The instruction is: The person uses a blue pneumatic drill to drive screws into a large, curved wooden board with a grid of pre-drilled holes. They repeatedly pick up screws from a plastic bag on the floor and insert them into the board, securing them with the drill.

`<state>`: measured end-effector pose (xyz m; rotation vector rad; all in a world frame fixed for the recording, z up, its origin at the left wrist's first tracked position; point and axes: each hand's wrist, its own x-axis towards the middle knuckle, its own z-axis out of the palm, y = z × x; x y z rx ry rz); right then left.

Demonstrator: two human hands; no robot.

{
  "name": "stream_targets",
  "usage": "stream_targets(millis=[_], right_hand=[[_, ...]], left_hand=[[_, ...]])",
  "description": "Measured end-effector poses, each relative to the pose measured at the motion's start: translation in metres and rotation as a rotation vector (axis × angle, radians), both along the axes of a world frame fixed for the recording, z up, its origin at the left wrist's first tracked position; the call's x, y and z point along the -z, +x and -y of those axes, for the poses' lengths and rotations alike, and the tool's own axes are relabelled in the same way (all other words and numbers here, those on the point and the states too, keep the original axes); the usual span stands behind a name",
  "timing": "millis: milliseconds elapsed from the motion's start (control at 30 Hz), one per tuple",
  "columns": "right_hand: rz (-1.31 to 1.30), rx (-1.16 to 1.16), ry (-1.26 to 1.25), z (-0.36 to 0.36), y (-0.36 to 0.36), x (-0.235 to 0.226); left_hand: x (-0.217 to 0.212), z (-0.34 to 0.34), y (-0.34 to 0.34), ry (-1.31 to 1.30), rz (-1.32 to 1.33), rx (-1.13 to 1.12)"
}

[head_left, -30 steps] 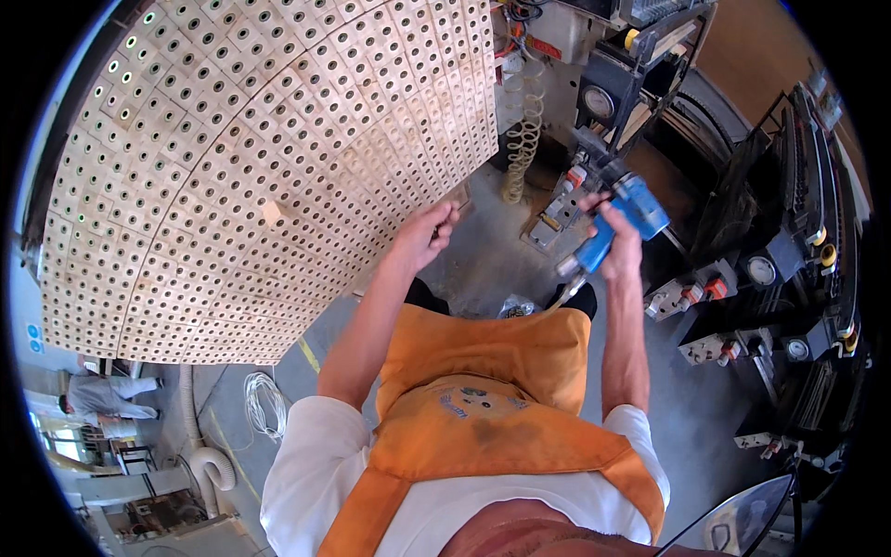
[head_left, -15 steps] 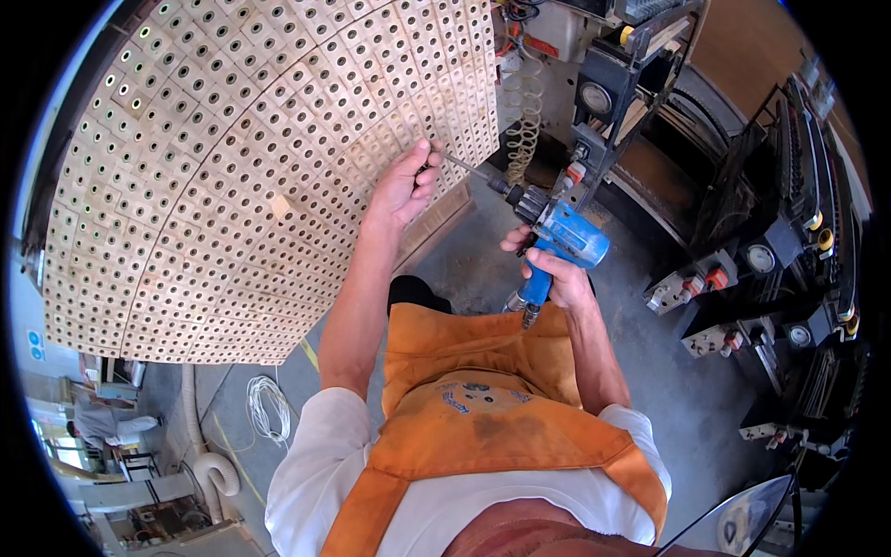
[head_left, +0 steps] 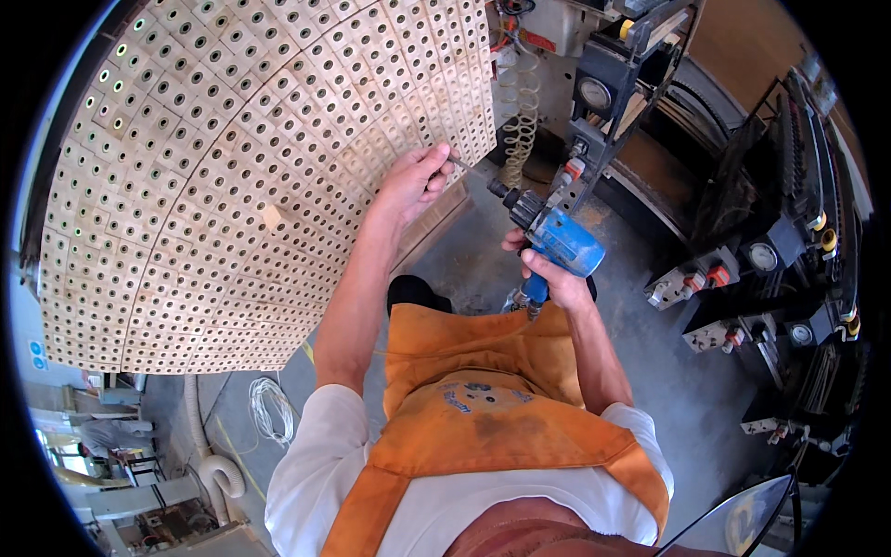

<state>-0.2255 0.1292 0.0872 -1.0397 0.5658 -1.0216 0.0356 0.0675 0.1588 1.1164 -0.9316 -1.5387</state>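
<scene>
My right hand (head_left: 557, 277) is wrapped round the handle of a blue power drill (head_left: 568, 243) with a black chuck and a metal fitting at the handle's foot. A long thin bit (head_left: 471, 171) runs from the chuck toward my left hand (head_left: 415, 186). My left fingers are closed in a pinch at the bit's tip; anything small between them is hidden. Beyond that hand stands a large stack of pale wooden blocks (head_left: 213, 167), most with a round, dark-rimmed hole in the end. One block (head_left: 276, 217) juts out from the stack's face.
A coiled air hose (head_left: 522, 116) hangs behind the drill. Black machinery with gauges (head_left: 761, 256) and red-topped valves lines the right side. On the grey floor at lower left lie a coil of white cable (head_left: 269, 408) and a ribbed duct (head_left: 221, 475). A person (head_left: 116, 434) is far left.
My left hand has shifted slightly right, and the drill slightly left, so fingertips and chuck are closer. The drill has tilted a little. The whole view has moved slightly.
</scene>
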Motion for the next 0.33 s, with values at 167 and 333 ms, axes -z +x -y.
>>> stream_targets(millis=[167,333], right_hand=[[-0.092,0.019,-0.044,0.006,0.011,0.001],[-0.472,0.163,-0.534,0.01,0.021,0.015]], left_hand=[[0.003,0.01,0.004,0.039,-0.012,-0.062],[0.0,0.023,0.004,0.007,-0.035,-0.098]])
